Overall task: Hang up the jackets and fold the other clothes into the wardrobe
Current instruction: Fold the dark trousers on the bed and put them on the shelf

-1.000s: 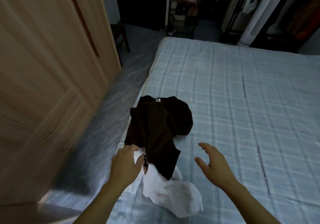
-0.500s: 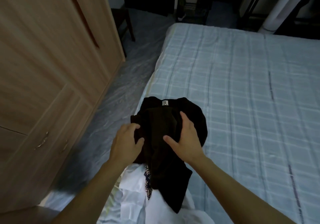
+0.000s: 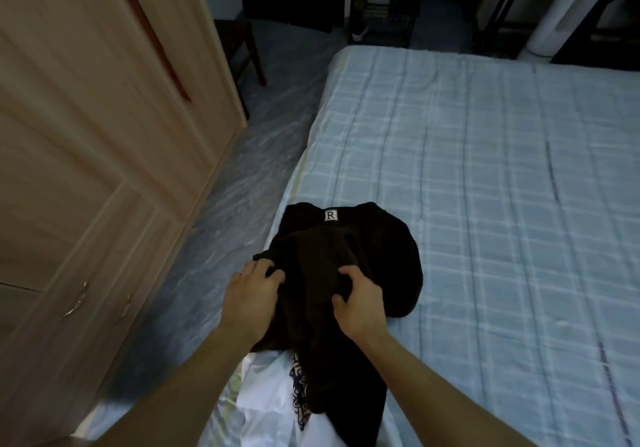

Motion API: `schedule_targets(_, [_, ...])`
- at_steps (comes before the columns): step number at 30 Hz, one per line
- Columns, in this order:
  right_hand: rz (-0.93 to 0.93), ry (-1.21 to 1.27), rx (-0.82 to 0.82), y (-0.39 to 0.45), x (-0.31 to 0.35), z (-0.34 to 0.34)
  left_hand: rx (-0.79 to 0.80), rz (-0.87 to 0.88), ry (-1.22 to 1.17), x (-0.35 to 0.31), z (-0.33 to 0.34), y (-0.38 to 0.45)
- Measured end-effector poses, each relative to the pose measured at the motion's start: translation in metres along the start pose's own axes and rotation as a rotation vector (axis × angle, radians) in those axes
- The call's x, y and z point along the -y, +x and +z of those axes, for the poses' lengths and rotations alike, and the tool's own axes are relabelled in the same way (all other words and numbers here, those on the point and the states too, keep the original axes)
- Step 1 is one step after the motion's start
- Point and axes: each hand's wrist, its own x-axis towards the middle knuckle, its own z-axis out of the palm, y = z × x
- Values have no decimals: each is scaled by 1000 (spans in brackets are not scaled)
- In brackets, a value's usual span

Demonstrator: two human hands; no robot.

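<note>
Head view: a crumpled black fabric garment (image 3: 349,273) with a white "R" label lies at the near left edge of the pale blue checked bed (image 3: 502,187), partly over a white cloth (image 3: 270,412). Both hands clutch it, left hand (image 3: 251,296) and right hand (image 3: 358,299), fingers curled into the fabric. A light wooden wardrobe (image 3: 86,135) stands left.

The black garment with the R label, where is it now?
The black garment lies at the bed's near left edge, gripped by both hands, left hand and right hand, over white clothing.
</note>
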Motion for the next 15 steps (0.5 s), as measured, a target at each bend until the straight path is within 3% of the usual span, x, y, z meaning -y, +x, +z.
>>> schedule_targets(7, [-115,-2,-137,-28,-5,-73,-164,49,-172,-47,-36,-28])
schedule_targets(15, [-132,-98,-244,-134,-25,-160,-186,119,-302,-122,-79,-99])
